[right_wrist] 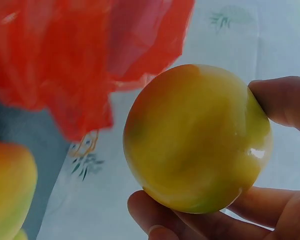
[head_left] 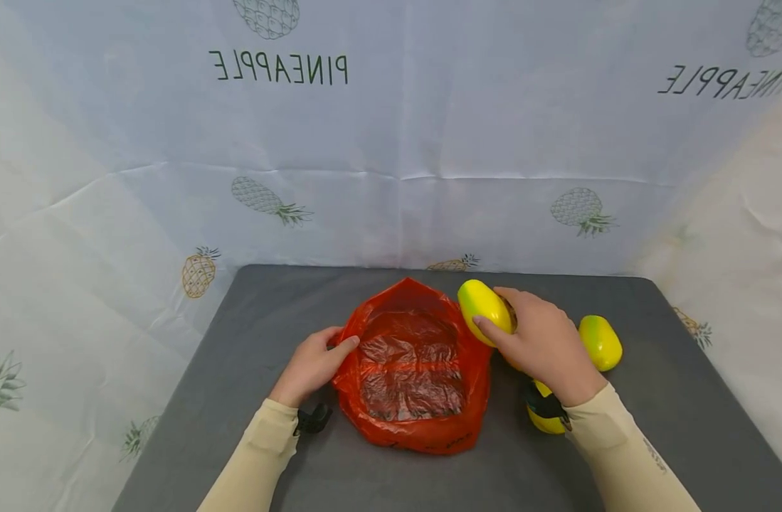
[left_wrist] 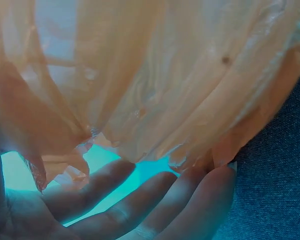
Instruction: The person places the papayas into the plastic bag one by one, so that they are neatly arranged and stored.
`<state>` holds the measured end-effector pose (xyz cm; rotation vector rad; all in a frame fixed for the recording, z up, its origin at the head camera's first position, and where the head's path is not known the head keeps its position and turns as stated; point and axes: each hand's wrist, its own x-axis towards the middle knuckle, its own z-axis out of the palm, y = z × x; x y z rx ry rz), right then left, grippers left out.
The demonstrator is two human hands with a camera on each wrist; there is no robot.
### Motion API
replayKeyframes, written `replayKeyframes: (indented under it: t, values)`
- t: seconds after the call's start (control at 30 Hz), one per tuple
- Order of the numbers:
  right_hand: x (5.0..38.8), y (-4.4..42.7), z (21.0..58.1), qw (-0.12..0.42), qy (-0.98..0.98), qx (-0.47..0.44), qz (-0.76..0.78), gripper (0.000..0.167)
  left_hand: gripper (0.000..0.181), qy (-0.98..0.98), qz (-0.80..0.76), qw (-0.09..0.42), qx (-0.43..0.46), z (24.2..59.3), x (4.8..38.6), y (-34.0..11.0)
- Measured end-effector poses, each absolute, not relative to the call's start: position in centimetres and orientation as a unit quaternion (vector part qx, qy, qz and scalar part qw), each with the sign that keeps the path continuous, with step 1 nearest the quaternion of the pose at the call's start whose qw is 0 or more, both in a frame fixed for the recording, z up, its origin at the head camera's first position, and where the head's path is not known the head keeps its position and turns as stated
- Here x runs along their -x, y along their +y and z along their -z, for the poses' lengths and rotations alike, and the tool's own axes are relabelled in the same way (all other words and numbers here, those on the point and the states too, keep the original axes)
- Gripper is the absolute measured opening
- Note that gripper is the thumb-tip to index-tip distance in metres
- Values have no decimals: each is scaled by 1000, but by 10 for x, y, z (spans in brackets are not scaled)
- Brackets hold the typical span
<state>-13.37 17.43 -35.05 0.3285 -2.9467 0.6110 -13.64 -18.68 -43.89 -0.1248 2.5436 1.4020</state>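
Note:
A red plastic bag (head_left: 423,435) lies in the middle of the table with its wide mouth gaping upward. My left hand (head_left: 310,366) pinches its left rim, thumb inside and fingers outside; in the left wrist view those fingers lie against the thin plastic (left_wrist: 140,75). My right hand (head_left: 547,341) grips a shiny yellow-green mango (head_left: 482,309) at the bag's upper right edge. The right wrist view shows thumb and fingers around this mango (right_wrist: 197,140), beside the bag (right_wrist: 50,50).
One more mango (head_left: 600,343) rests right of my right hand. Another yellow fruit (head_left: 547,424) is partly hidden under the right wrist and its black strap. The grey table (head_left: 237,370) meets a white pineapple-print cloth (head_left: 391,128) at the back and sides.

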Motion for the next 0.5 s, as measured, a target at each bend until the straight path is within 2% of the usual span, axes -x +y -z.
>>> replayKeyframes:
  t: [0.5]
  values:
    - [156,115,355,37,-964,-160,-208,67,53,863,-492,112,38,439,138,-187]
